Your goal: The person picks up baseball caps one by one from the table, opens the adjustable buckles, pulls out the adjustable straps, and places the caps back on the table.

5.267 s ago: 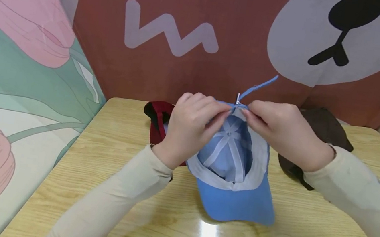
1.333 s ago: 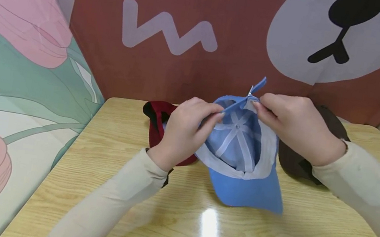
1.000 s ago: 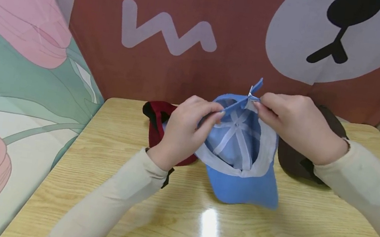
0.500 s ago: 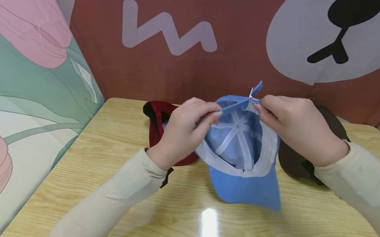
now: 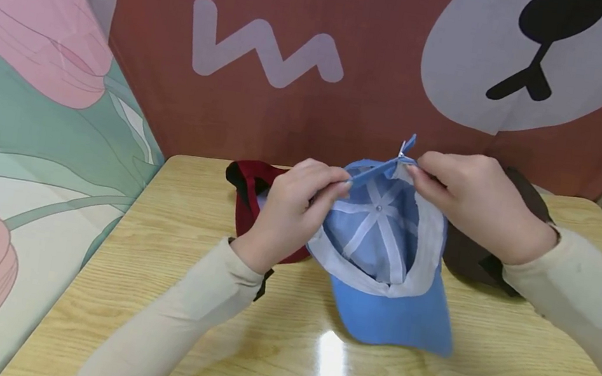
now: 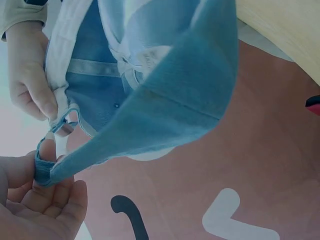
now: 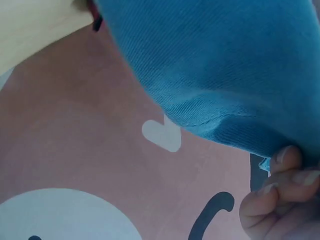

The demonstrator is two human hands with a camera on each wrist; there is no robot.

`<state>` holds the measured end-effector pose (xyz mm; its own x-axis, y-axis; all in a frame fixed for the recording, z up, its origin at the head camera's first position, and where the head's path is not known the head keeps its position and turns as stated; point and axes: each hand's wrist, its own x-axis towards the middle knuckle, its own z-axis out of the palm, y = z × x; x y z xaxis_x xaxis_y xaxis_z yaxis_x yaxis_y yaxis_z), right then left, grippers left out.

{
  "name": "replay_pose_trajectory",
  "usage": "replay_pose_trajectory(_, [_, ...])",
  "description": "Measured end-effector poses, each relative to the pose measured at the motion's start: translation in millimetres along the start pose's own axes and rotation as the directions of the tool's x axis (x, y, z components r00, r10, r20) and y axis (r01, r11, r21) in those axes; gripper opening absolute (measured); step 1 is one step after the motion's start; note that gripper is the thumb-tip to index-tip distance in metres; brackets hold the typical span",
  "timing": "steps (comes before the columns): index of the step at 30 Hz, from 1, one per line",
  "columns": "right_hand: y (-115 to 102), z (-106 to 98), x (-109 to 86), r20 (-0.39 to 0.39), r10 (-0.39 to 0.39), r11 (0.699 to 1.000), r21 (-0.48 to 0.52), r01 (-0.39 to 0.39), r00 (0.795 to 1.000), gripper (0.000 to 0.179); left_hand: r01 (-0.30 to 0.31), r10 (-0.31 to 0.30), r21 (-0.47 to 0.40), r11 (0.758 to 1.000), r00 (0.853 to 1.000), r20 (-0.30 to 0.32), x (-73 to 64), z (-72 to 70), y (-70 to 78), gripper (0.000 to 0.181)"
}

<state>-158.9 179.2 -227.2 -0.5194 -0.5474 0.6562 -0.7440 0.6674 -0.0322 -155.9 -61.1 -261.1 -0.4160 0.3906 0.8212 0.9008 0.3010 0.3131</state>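
Observation:
A light blue baseball cap (image 5: 395,320) hangs over the table, its inside facing me and its brim pointing down toward me. My left hand (image 5: 295,209) pinches the cap's back strap (image 5: 374,172) between thumb and fingers. On the other side, my right hand (image 5: 480,203) grips the back edge close beside the metal buckle (image 5: 402,151). A short loose end of strap (image 5: 411,142) sticks up past the buckle. In the left wrist view the strap loops round a fingertip of the left hand (image 6: 45,195). The right wrist view shows the crown's outside (image 7: 210,65) and curled fingers (image 7: 260,205) at its edge.
A dark red cap (image 5: 248,190) with black parts lies on the wooden table (image 5: 166,246) behind the left hand. Behind the right forearm rests a dark brown cap (image 5: 465,256). A printed cloth (image 5: 366,49) hangs along the table's back edge.
Over these seconds the left hand has moved left from the buckle with the strap, and the loose end has become much shorter. Lately the cap has dipped slightly; both grips stay.

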Motion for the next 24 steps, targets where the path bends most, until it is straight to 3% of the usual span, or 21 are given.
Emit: replay_pose_trajectory(24, [2.7, -1.4, -0.8, -0.015, 0.025, 1.000, -0.008, -0.025, 1.000, 0.028, -0.017, 0.017, -0.010, 1.000, 1.000, 0.020, -2.6, 1.4, 0.6, 0.010])
